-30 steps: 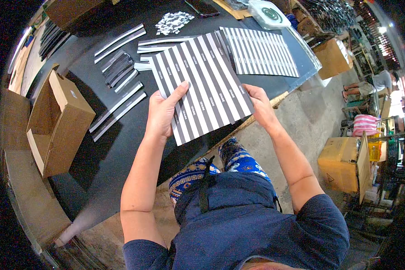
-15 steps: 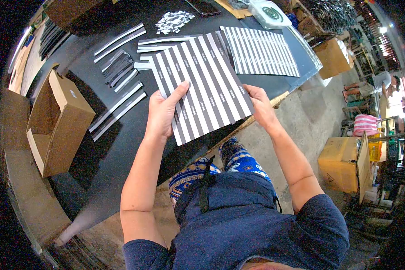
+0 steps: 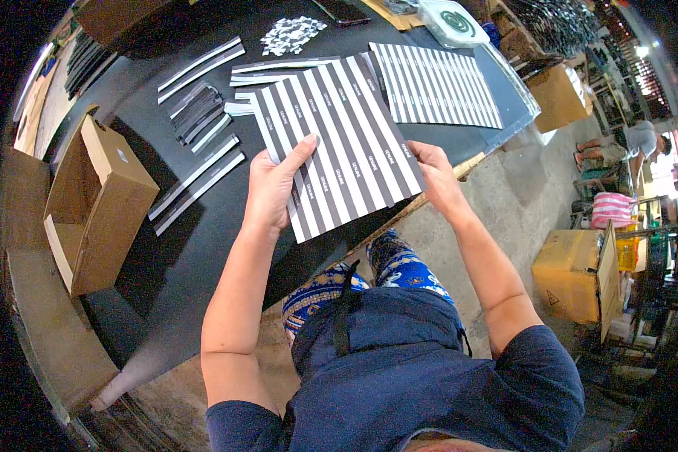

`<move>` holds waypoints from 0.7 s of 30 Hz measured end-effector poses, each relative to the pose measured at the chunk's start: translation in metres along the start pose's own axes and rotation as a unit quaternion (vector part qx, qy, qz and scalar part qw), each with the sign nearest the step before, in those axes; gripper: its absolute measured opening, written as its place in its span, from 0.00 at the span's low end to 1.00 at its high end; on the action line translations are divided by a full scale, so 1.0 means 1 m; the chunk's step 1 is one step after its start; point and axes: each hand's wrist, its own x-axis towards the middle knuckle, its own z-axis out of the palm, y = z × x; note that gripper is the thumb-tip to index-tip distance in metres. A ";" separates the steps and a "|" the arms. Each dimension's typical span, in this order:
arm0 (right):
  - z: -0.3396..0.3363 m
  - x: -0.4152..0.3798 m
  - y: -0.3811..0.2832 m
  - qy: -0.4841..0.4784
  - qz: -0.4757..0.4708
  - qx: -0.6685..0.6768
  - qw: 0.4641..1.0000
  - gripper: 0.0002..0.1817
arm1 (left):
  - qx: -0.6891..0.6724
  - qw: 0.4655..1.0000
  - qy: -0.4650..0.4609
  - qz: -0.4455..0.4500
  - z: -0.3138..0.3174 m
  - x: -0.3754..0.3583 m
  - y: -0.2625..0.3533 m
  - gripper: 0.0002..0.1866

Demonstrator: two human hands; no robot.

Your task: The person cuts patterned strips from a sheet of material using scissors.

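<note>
Between my two hands is a black-and-white striped sheet [image 3: 339, 143] with small printed words on its stripes, tilted above the table's near edge. My left hand [image 3: 275, 184] grips its left side, thumb flat on top and the other fingers hidden underneath. At the right edge, my right hand [image 3: 435, 177] is closed on the sheet, fingers bent around the border. Beyond it lies another striped stack of sheets [image 3: 437, 87]. Cut striped strips [image 3: 196, 184] and a bundle of short strips [image 3: 196, 113] are on the table to the left.
The black table [image 3: 196, 286] carries a pile of small cut pieces [image 3: 292, 36] at the back and an open cardboard box [image 3: 102, 203] at left. A plastic tub [image 3: 452, 24] stands at the far corner. Another person [image 3: 625, 143] and a carton [image 3: 569, 271] are at right.
</note>
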 end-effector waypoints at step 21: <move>-0.005 0.017 0.013 -0.017 0.017 0.018 1.000 0.17 | 0.018 1.000 -0.004 -0.014 -0.002 0.000 -0.001 0.17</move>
